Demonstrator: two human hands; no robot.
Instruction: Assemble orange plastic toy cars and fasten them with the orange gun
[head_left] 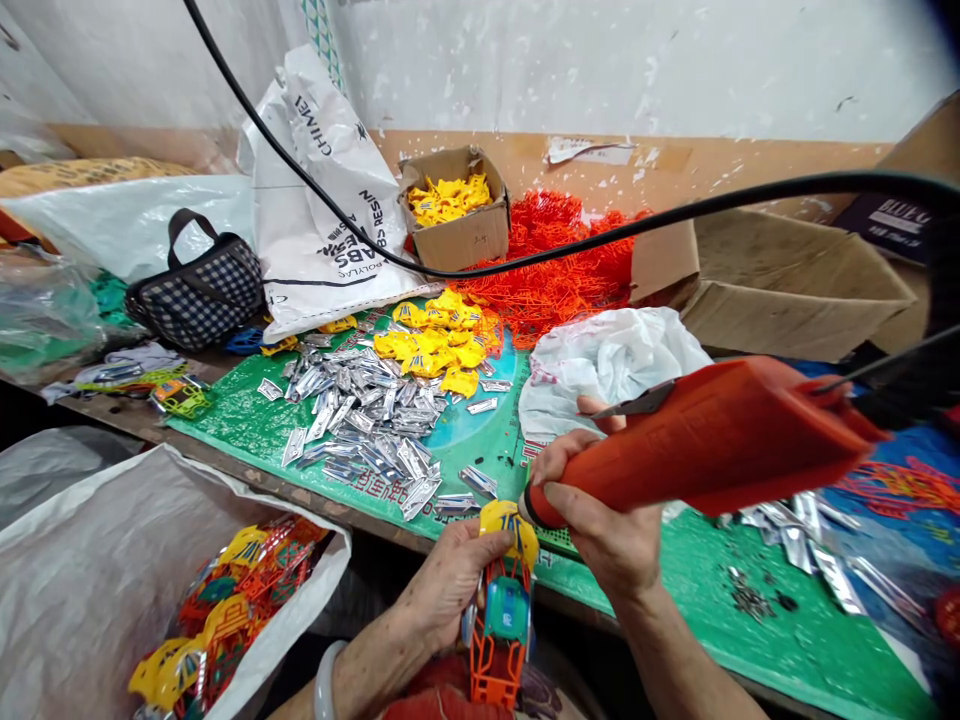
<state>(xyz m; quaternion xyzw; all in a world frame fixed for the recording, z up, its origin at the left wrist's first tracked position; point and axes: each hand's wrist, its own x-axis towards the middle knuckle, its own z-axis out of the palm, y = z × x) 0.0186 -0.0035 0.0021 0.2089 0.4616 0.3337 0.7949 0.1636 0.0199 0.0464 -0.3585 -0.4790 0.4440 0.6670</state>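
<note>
My left hand point(448, 578) is closed around a toy car point(506, 610) with a yellow hood, a green middle and an orange lattice frame, held in front of the table's near edge. Wrapped round a red electric screwdriver point(697, 440), my right hand point(600, 510) keeps its dark front end against the car's yellow part. The screwdriver's very tip is hidden. Silvery strips point(375, 420) lie heaped on the green table cover point(232, 410), with yellow car shells point(439, 335) piled just behind them.
A black cable point(555, 255) arcs across the view. At lower left a white sack point(75, 560) holds finished-looking cars point(225, 610). Behind stand a carton point(461, 235) of yellow shells, orange frames point(555, 250) and an open carton point(795, 290). Small screws point(750, 597) lie at right.
</note>
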